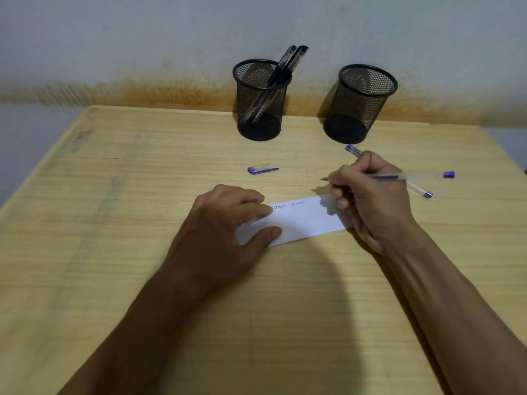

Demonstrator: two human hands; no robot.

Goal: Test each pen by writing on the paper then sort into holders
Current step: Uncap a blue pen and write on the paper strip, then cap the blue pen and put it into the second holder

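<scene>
Head view only.

Wooden tabletop [114,280]; near edge cut off by the frame, far edge against a stained wall [142,38].

Slip of white paper [302,220] near the tabletop's middle. Left end hidden under the left hand [222,226]: fingers spread flat, pressing the paper down, pinching nothing. Two short written words near the paper's far edge, one dark, one blue; too small to read with confidence.

Right hand [370,195] resting on the paper's right end, covering that corner. Fingers closed around an uncapped blue pen [405,176], tip pointing left and just beyond the paper's far edge; contact between tip and tabletop not discernible. Barrel runs right toward the tabletop's right edge.

Second blue pen [353,150] lying beneath the hand, capped end showing near the right holder, other end emerging right of the wrist; middle hidden.

Loose blue pen cap [262,169] on the tabletop, between paper and left holder.

Left mesh holder [261,101] at the far edge, with two dark pens [288,64] leaning right; lower parts blurred through the mesh. Right mesh holder [360,104] beside it, apart; nothing visible inside.
</scene>
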